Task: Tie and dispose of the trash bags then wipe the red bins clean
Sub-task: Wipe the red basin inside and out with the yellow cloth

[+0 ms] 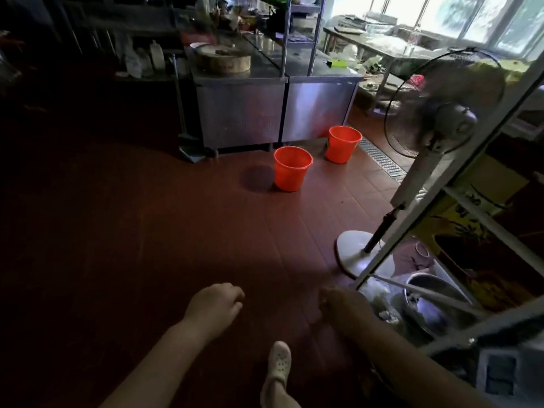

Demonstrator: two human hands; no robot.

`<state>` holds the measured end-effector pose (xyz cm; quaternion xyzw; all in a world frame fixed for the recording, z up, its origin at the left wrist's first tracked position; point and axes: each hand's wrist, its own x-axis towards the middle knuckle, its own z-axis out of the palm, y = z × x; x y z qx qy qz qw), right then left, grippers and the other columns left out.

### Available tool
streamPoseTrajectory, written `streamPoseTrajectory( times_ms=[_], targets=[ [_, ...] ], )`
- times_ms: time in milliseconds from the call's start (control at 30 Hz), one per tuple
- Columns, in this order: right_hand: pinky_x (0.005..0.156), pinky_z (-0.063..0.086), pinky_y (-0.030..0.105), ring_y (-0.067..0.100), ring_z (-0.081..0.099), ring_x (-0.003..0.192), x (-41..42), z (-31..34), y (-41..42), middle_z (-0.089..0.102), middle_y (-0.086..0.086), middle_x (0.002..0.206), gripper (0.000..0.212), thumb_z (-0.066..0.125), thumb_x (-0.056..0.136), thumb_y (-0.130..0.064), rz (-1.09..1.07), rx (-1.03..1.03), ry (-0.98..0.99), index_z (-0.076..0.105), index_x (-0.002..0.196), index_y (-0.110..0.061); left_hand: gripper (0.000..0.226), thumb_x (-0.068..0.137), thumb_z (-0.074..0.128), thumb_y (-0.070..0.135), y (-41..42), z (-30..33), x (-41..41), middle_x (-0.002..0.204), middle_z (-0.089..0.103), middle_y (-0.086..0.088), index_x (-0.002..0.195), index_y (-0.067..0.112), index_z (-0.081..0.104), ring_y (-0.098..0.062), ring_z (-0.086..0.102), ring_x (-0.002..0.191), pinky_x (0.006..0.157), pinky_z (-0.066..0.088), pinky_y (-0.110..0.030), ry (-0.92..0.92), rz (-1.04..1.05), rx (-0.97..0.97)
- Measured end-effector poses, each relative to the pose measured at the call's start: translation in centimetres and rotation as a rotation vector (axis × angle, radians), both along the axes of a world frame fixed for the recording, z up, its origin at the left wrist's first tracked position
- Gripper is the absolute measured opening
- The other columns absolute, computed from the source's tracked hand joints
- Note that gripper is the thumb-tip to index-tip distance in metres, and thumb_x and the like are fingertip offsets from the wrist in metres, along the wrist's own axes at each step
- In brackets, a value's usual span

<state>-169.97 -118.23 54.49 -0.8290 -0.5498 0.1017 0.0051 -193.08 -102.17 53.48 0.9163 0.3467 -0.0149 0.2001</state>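
Two bins stand upright on the floor in the middle distance: the nearer bin sits left of and apart from the farther bin. Just behind both stands a steel counter. A floor drain runs right of the farther bin. A pedestal fan stands at right, before a shelving rack. Nearest, the left hand and right hand hang side by side above a shoe.
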Motion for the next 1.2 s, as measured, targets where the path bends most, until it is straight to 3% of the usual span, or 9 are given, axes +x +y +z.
streamPoseTrajectory(
  times_ms=[233,433,533,1000,1200],
  targets=[
    [0.061,0.031,0.029,0.024,0.063,0.090,13.1,-1.1,16.0,0.065,0.001,0.096,0.015,0.047,0.088,-0.028,0.034,-0.022,0.075,0.060,0.093,-0.023,0.028,0.093,0.048,0.036,14.4,0.6,12.2,0.116,0.059,0.015,0.119,0.033,0.057,-0.006,0.054,0.109,0.091,0.044,-0.025,0.036,0.051,0.003],
    [0.069,0.047,0.033,0.026,0.062,0.090,21.2,-0.1,29.1,0.064,0.001,0.103,0.018,0.047,0.089,-0.028,0.068,-0.034,0.103,0.063,0.098,-0.022,0.027,0.092,0.048,0.034,25.2,1.9,19.6,0.115,0.060,0.014,0.117,0.032,0.059,-0.007,0.054,0.110,0.091,0.044,-0.025,0.031,0.146,-0.009],
    [0.066,0.045,0.031,0.025,0.062,0.088,24.4,-0.6,35.1,0.065,0.000,0.102,0.021,0.046,0.092,-0.030,0.078,-0.006,0.098,0.064,0.099,-0.020,0.027,0.092,0.048,0.034,31.3,1.2,22.7,0.116,0.059,0.016,0.116,0.033,0.059,-0.007,0.054,0.110,0.090,0.044,-0.025,0.055,0.168,-0.045],
    [0.074,0.050,0.032,0.020,0.062,0.092,40.1,-1.8,63.4,0.065,-0.001,0.103,0.025,0.041,0.096,-0.032,-0.159,-0.046,0.042,0.063,0.101,-0.021,0.028,0.091,0.050,0.033,66.7,0.1,42.9,0.117,0.060,0.013,0.118,0.032,0.059,-0.010,0.055,0.111,0.088,0.043,-0.026,0.056,-0.032,-0.016],
    [0.074,0.052,0.034,0.020,0.061,0.090,47.7,-2.9,70.1,0.064,0.000,0.100,0.023,0.042,0.095,-0.028,-0.283,-0.063,0.115,0.063,0.100,-0.020,0.027,0.091,0.050,0.035,76.1,-1.0,53.3,0.116,0.059,0.014,0.117,0.034,0.058,-0.009,0.054,0.109,0.086,0.041,-0.026,0.091,-0.140,-0.045]
  ],
)
